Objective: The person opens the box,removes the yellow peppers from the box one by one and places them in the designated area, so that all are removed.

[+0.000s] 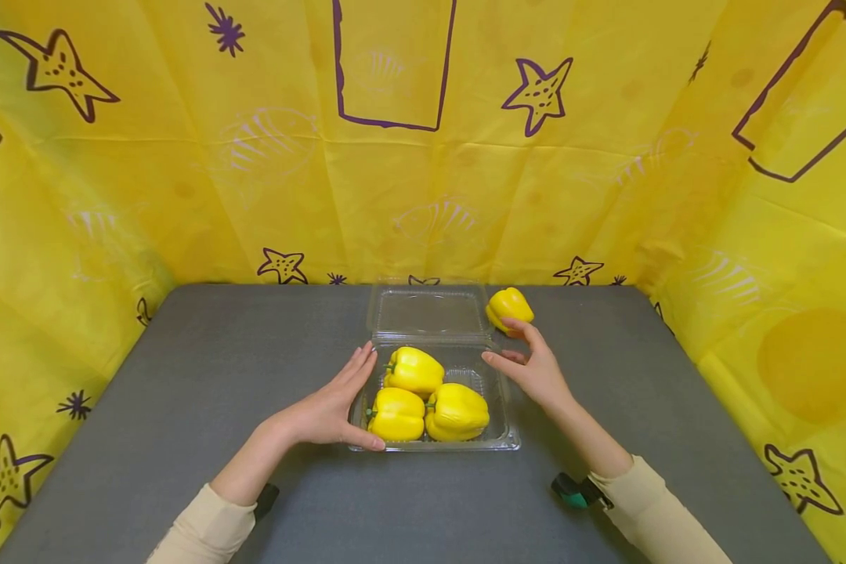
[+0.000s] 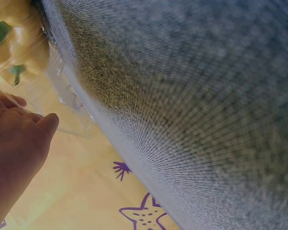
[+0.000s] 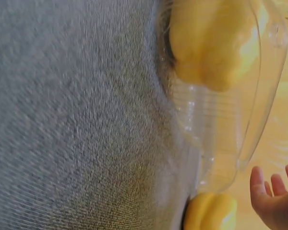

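A clear plastic clamshell box [image 1: 504,431] lies with its lid [image 1: 430,313] folded back, away from me. Inside sit three yellow bell peppers: one at the back [image 1: 414,370], one at front left [image 1: 396,415] and one at front right [image 1: 458,412]. My left hand [image 1: 327,403] rests along the box's left side, fingers extended, thumb at the front left corner. Beyond the box's right rear corner lies another yellow bell pepper [image 1: 509,308]. Between that pepper and the box's right rim is my right hand [image 1: 536,372], its fingers loosely bent and holding nothing, as the right wrist view shows.
The box and the loose pepper are on a grey cloth-covered table [image 1: 310,501]. Yellow printed curtains [image 1: 254,196] close off the back and both sides, right behind the table's far edge. A dark strap [image 1: 581,489] is on my right wrist.
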A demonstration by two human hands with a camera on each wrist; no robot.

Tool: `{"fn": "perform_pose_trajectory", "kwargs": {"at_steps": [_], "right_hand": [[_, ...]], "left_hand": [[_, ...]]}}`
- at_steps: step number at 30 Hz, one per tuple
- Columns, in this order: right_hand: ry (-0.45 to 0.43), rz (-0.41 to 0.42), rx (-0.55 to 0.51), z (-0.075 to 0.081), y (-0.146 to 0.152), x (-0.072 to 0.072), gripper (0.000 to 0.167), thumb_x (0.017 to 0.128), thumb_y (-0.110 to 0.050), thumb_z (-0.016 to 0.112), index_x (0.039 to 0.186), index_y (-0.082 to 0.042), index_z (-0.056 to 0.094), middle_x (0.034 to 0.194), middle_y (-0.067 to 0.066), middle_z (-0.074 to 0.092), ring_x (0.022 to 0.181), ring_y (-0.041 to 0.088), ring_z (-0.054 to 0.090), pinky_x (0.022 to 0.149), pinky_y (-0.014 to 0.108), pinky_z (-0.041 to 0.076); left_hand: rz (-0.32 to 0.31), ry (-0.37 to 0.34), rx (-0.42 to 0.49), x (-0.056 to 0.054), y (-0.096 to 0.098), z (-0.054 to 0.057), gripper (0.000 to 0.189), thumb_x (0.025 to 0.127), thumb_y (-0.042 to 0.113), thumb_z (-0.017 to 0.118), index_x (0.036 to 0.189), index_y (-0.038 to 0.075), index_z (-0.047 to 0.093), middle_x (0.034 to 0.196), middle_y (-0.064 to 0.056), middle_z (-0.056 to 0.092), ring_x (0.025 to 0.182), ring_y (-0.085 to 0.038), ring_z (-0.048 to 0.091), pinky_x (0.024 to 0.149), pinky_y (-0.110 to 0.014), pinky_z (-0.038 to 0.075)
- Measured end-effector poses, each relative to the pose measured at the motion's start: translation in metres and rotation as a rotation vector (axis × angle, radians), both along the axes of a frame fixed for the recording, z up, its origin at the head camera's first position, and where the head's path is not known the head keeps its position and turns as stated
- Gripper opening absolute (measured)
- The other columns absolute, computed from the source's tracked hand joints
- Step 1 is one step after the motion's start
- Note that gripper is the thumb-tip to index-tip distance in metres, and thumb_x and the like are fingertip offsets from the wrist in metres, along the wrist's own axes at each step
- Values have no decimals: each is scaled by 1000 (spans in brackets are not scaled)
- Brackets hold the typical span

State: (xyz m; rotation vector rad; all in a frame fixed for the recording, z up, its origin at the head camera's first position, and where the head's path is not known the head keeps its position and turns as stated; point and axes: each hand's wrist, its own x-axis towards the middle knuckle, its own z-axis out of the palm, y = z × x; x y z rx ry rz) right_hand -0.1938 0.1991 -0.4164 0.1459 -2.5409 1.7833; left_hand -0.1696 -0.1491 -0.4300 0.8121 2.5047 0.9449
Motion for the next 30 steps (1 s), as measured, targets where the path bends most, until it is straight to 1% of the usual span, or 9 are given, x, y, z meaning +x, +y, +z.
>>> {"fn": "perform_pose_trajectory", "kwargs": {"at_steps": [3,10,11,13,16,18,21,26,30], "right_hand": [[12,44,-5,1,-1,5,69,82,-20,81,140,-8,46,141,18,42,119,35,53,93,39,50],[75,167,18,1,-1,16,66,82,-17,81,139,-9,48,141,8,45,128,32,44,97,47,46],[84,184,25,0,-1,17,66,82,-17,81,139,-8,48,141,10,46,128,33,44,98,48,46],[88,219,45,9,-5,23,65,82,-14,80,139,-5,48,141,13,47,129,36,44,99,51,44],[111,277,88,9,-7,27,66,82,-7,79,138,0,46,140,18,48,129,39,44,101,52,42],[138,318,122,8,-9,29,67,80,-5,80,138,0,47,139,18,50,128,38,45,102,51,41],[197,384,175,-5,-6,26,68,78,-10,83,137,-4,49,137,14,52,126,34,48,104,48,40],[225,457,254,-7,-6,29,66,80,-26,83,136,-10,51,135,4,54,126,29,50,105,48,39],[238,486,312,-6,-7,31,68,81,-35,81,136,-8,52,135,2,54,124,33,50,103,51,40]], "left_hand": [[-2,4,0,0,0,0,133,68,56,83,156,6,-3,162,-7,-16,147,-27,-13,114,-57,13],[-6,1,-1,-1,0,0,132,69,55,83,156,7,-4,162,-7,-16,147,-27,-13,113,-58,13],[-6,1,-1,-1,0,0,132,69,55,83,156,7,-4,162,-7,-16,147,-27,-13,113,-58,13],[-7,0,0,-2,0,-1,132,69,55,83,156,7,-4,162,-6,-17,147,-27,-14,113,-58,13],[-7,-1,-1,-2,0,-1,133,69,55,83,156,7,-4,162,-6,-17,147,-27,-14,113,-58,13],[-6,-3,-2,-2,0,-2,133,69,56,83,156,7,-4,162,-6,-17,147,-27,-14,114,-58,13],[-3,-6,-5,-2,0,-2,133,68,56,83,156,8,-4,162,-5,-17,147,-27,-14,114,-58,13],[-1,-5,-5,-2,0,-2,133,68,56,83,156,8,-5,162,-5,-17,147,-27,-14,113,-58,14],[0,-3,-5,-2,0,-2,133,68,56,83,156,8,-4,162,-5,-16,147,-26,-13,114,-58,13]]}}
